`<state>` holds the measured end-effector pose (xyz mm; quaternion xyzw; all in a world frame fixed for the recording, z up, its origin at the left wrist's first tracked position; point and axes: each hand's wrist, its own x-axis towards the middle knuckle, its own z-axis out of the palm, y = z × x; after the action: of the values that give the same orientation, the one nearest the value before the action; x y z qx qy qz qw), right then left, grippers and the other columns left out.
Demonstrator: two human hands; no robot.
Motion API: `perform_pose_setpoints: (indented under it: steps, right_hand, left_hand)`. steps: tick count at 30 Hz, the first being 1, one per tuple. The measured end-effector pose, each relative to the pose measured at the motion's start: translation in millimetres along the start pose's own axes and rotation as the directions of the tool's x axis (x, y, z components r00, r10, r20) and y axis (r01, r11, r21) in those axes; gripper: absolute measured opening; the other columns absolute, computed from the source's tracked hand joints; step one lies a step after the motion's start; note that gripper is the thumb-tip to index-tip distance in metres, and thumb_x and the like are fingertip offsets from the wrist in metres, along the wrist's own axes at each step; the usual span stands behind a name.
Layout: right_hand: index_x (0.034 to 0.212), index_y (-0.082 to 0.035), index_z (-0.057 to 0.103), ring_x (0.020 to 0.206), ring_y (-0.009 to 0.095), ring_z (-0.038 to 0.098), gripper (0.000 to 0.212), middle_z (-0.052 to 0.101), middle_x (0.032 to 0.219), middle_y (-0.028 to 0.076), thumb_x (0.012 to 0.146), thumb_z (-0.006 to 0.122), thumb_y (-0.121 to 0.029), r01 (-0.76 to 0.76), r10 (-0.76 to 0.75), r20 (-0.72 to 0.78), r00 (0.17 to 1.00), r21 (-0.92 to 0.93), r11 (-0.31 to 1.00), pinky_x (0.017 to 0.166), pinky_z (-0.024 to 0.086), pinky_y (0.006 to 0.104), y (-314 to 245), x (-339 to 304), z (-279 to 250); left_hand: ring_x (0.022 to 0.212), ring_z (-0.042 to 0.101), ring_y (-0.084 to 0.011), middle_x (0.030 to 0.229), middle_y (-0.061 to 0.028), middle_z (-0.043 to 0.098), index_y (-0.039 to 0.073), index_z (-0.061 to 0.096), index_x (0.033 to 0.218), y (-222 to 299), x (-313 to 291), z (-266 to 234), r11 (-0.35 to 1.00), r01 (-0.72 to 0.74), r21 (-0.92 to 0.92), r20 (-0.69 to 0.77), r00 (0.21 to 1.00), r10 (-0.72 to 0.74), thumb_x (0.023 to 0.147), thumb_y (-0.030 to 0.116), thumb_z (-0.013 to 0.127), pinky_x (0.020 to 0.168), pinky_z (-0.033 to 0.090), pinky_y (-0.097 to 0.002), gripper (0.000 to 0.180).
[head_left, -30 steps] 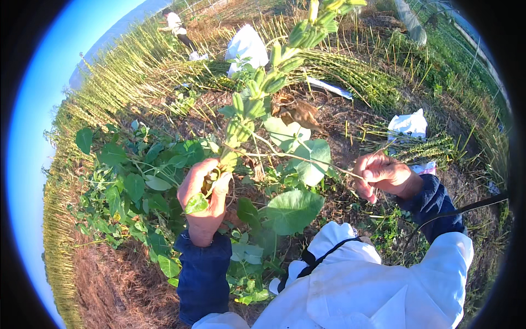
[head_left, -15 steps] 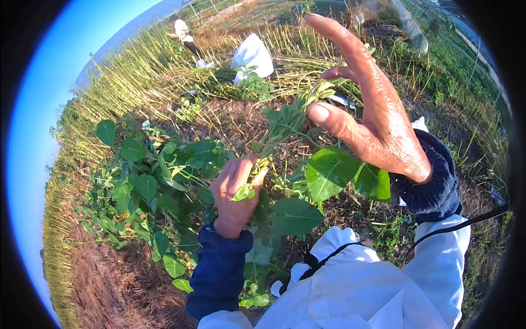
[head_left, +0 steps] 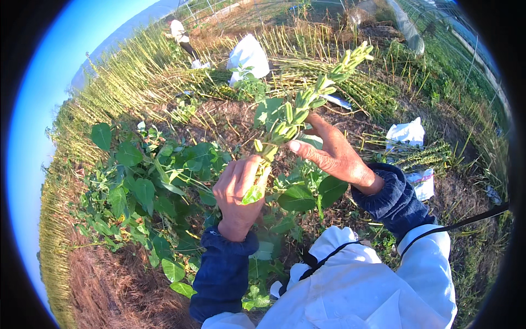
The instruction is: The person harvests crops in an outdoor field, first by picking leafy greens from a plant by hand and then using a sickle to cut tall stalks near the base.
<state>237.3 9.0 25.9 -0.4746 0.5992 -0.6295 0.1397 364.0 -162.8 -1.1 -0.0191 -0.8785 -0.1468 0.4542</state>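
Partly hidden, the green podded stalk has its lower end wrapped in your left hand; beside its middle, your right hand holds thumb and fingers apart, contact unclear.

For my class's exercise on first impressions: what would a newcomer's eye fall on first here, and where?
Most striking is the long green pod-studded stalk, slanting across the centre from the grip of the bare left hand, with the bare right hand beside its middle. Beyond it, near the top, sits a bulging bright-white bag.
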Motion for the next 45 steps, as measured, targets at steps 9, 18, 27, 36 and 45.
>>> perform_pose_setpoints:
  steps: [9, 18, 27, 36, 45]
  right_hand:
    - [0.096, -0.018, 0.059, 0.086, 0.008, 0.056, 0.007, 0.060, 0.098, -0.008, 0.089, 0.061, -0.021, -0.132, 0.352, -0.178, 0.919, 0.702, 0.699, 0.072, 0.045, 0.0276, 34.0, -1.2, 9.8]
    - [0.107, -0.007, 0.053, 0.065, 0.007, 0.054, 0.023, 0.060, 0.082, -0.001, 0.091, 0.059, -0.022, -0.338, 0.383, -0.051, 0.923, 0.370, 0.865, 0.056, 0.041, 0.0209, 19.7, -10.3, -5.0]
    - [0.094, -0.006, 0.060, 0.068, 0.032, 0.061, 0.011, 0.063, 0.080, 0.012, 0.083, 0.060, -0.009, 0.148, -0.214, 0.046, 0.976, -0.859, 0.489, 0.058, 0.049, 0.0362, -59.2, -4.7, -39.9]
    - [0.069, -0.005, 0.060, 0.054, 0.029, 0.057, 0.008, 0.057, 0.060, 0.015, 0.073, 0.052, -0.005, 0.002, -0.473, 0.119, 0.873, -0.971, -0.240, 0.049, 0.046, 0.0421, -123.3, 173.3, -209.9]
    - [0.076, -0.005, 0.060, 0.051, 0.016, 0.059, 0.013, 0.063, 0.067, 0.010, 0.081, 0.049, -0.010, -0.490, 0.182, -0.910, 0.373, -0.027, 0.871, 0.034, 0.031, 0.0279, -4.6, 20.7, -510.3]
  left_hand:
    - [0.073, 0.063, -0.0273, 0.084, -0.0108, 0.065, 0.001, 0.061, 0.088, 0.2, -0.9, 5.4, 0.999, -0.036, 0.025, 0.014, 0.999, 0.035, 0.068, 0.000, 0.073, 0.064, 0.052, -0.0346, 0.024]
    - [0.074, 0.063, -0.0257, 0.084, -0.0092, 0.065, 0.003, 0.062, 0.087, -2.9, -3.1, 8.1, 0.994, -0.062, 0.089, 0.030, 0.998, 0.059, 0.067, 0.001, 0.073, 0.064, 0.052, -0.0347, 0.022]
    - [0.074, 0.060, -0.0256, 0.083, -0.0081, 0.063, 0.004, 0.062, 0.091, -4.8, -4.9, 13.3, 0.981, -0.148, 0.125, 0.115, 0.984, 0.134, 0.070, 0.006, 0.071, 0.062, 0.049, -0.0350, 0.024]
    - [0.082, 0.058, -0.0269, 0.093, -0.0091, 0.062, 0.002, 0.060, 0.101, 21.6, -16.0, 0.7, 0.979, -0.193, 0.061, 0.311, 0.936, 0.165, 0.072, 0.011, 0.070, 0.068, 0.048, -0.0371, 0.033]
    - [0.073, 0.062, -0.0301, 0.086, -0.0132, 0.063, 0.000, 0.059, 0.095, -10.7, 7.1, -12.8, 0.999, 0.049, -0.015, 0.018, 0.999, -0.049, 0.078, 0.009, 0.069, 0.064, 0.049, -0.0346, 0.021]
